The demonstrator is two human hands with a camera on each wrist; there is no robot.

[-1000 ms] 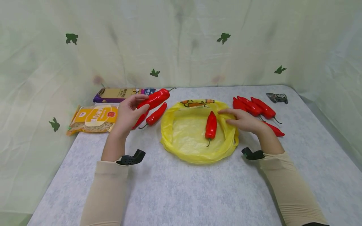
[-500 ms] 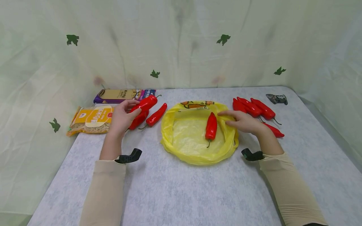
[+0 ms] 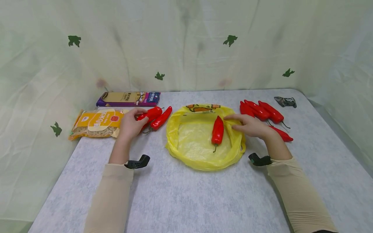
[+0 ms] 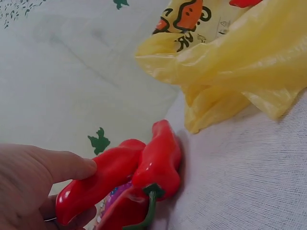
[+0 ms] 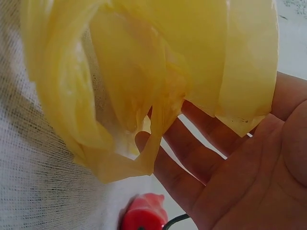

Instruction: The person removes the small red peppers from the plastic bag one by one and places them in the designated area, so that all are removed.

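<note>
My left hand (image 3: 130, 124) pinches a red pepper (image 3: 153, 113) between thumb and fingers, low over the table. In the left wrist view its far end meets a second red pepper (image 4: 160, 160) with a green stem. Part of a third pepper (image 4: 125, 211) shows beneath them. To the right, a yellow plastic bag (image 3: 201, 164) lies with its mouth spread wide. One red pepper (image 3: 217, 131) is inside it. My right hand (image 3: 251, 125) holds the bag's right rim; the right wrist view shows the fingers partly hidden behind the yellow plastic (image 5: 192, 57).
Several red peppers (image 3: 263, 111) lie right of the bag, one partly behind the right wrist. A small dark packet (image 3: 285, 101) sits at the back right. At the left are an orange food packet (image 3: 97, 123) and a long purple-and-tan packet (image 3: 128, 98). A curtain closes the back.
My left hand has lowered the pepper, first shifting left, then slightly right, down beside the other peppers. The right hand and the bag have stayed in place.
</note>
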